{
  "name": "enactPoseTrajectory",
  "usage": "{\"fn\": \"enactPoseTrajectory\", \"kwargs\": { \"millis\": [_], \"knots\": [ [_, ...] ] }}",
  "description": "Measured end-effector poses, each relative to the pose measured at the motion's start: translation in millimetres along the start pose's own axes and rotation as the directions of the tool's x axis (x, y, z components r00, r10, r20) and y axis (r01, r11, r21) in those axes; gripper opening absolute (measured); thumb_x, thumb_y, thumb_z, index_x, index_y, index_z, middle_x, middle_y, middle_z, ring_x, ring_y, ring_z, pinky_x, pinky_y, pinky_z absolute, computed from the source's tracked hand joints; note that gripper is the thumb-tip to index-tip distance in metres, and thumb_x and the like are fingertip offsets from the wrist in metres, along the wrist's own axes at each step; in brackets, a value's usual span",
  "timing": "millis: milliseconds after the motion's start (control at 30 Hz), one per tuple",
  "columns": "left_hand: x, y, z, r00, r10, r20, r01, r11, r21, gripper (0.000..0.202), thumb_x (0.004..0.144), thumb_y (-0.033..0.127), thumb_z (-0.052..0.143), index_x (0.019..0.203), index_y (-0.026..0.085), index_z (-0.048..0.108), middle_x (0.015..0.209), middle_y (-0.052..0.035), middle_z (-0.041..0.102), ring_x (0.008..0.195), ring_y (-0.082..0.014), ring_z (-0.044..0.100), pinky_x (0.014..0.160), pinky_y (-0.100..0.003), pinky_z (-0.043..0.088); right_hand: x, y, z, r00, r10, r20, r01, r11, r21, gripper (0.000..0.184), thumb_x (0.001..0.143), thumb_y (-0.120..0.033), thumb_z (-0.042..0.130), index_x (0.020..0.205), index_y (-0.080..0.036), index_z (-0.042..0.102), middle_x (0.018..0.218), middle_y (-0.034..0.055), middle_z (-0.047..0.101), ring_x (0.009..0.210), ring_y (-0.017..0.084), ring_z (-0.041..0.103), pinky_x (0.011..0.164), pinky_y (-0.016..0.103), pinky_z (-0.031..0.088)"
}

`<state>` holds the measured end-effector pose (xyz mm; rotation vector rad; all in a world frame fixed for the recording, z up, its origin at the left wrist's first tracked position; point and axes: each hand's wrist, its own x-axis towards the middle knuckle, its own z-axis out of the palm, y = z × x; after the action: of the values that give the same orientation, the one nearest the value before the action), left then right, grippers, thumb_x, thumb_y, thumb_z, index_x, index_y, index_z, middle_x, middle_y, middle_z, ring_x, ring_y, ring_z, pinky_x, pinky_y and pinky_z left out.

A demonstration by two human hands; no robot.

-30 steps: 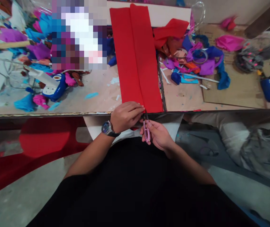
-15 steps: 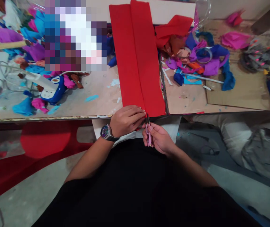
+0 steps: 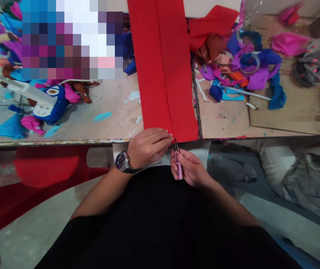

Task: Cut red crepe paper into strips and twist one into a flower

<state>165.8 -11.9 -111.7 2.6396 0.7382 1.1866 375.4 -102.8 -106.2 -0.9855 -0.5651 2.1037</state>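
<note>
Scissors (image 3: 180, 169) with pink handles are gripped in the right hand (image 3: 191, 167), whose fingers close around the handles while the thumb presses from above. Their dark blades point away from the person and reach the near edge of a long red sheet (image 3: 167, 78); the gap between the blades is too small to judge.

The sheet lies flat on the bench (image 3: 115, 106), running from the front edge straight back past the top of the view, with a line down its length where one layer seems to overlap another. The left hand (image 3: 148, 147) rests at the sheet's near edge, just left of the blades. Its fingers are pressed together, tips on the red; the thumb is hidden, so I cannot tell whether they pinch the edge. A watch (image 3: 121, 161) with a dark strap is on that wrist.

To the left on the bench sit a blue and white socket block (image 3: 50, 106), a pink scrap (image 3: 33, 124) and a light blue scrap (image 3: 11, 127). To the right, beyond a dark gap, a red piece (image 3: 214, 23) lies close to the sheet, near a heap of coloured scraps (image 3: 258, 79) with a clear ring (image 3: 257, 68) among them. Farther right is a flat piece of cardboard (image 3: 280, 114) with a bright pink bundle (image 3: 290, 43) toward its back. Below the bench at left is a red chair (image 3: 46, 164).
</note>
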Motion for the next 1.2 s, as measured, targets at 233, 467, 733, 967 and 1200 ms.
{"fn": "enactPoseTrajectory", "kwargs": {
  "millis": [233, 467, 733, 967, 1200],
  "knots": [
    [-1.3, 0.1, -0.3, 1.000, -0.015, 0.002, 0.015, 1.000, 0.007, 0.028, 0.093, 0.018, 0.077, 0.121, 0.020, 0.074, 0.111, -0.0074, 0.082, 0.106, -0.0234, 0.078, 0.096, -0.040, 0.068, -2.0, -1.7, 0.1, 1.000, 0.012, 0.014, -0.011, 1.000, -0.022, 0.042, 0.097, -0.057, 0.073, 0.109, -0.020, 0.059, 0.074, -0.0033, 0.061, 0.053, 0.010, 0.061, 0.047, 0.019, 0.039],
    [-1.0, 1.0, -0.6, 0.999, -0.033, -0.006, 0.033, 0.999, -0.003, 0.028, 0.093, 0.018, 0.078, 0.121, 0.021, 0.073, 0.110, -0.0069, 0.082, 0.105, -0.0229, 0.078, 0.096, -0.039, 0.068, -3.2, -3.5, 0.7, 1.000, 0.025, 0.010, -0.024, 0.999, -0.026, 0.042, 0.097, -0.058, 0.073, 0.109, -0.020, 0.058, 0.074, -0.0031, 0.061, 0.053, 0.010, 0.060, 0.047, 0.020, 0.040],
    [0.2, 1.8, -0.1, 0.998, -0.060, -0.009, 0.060, 0.998, -0.009, 0.024, 0.096, 0.019, 0.074, 0.120, 0.022, 0.074, 0.109, -0.0062, 0.081, 0.107, -0.0223, 0.078, 0.095, -0.039, 0.068, -2.4, -4.3, 4.7, 0.999, 0.035, 0.003, -0.035, 0.999, 0.009, 0.044, 0.094, -0.058, 0.076, 0.107, -0.020, 0.059, 0.073, -0.0036, 0.061, 0.052, 0.011, 0.060, 0.048, 0.022, 0.042],
    [-1.1, 1.0, 1.4, 0.999, -0.050, -0.001, 0.050, 0.999, -0.007, 0.024, 0.098, 0.021, 0.072, 0.121, 0.024, 0.075, 0.109, -0.0058, 0.081, 0.104, -0.0223, 0.078, 0.094, -0.039, 0.068, -0.5, -6.6, 12.4, 1.000, 0.020, -0.021, -0.020, 1.000, 0.009, 0.044, 0.094, -0.059, 0.076, 0.106, -0.020, 0.059, 0.071, -0.0041, 0.060, 0.052, 0.011, 0.058, 0.048, 0.023, 0.042],
    [-1.6, -0.7, 0.1, 0.999, -0.038, 0.038, 0.039, 0.999, -0.021, 0.027, 0.098, 0.019, 0.071, 0.124, 0.024, 0.074, 0.113, -0.0065, 0.081, 0.109, -0.0239, 0.078, 0.096, -0.042, 0.067, 1.4, -7.4, 12.5, 1.000, 0.009, -0.015, -0.009, 1.000, 0.029, 0.044, 0.092, -0.058, 0.078, 0.104, -0.020, 0.059, 0.070, -0.0043, 0.060, 0.050, 0.010, 0.057, 0.047, 0.023, 0.040]
  ]
}}
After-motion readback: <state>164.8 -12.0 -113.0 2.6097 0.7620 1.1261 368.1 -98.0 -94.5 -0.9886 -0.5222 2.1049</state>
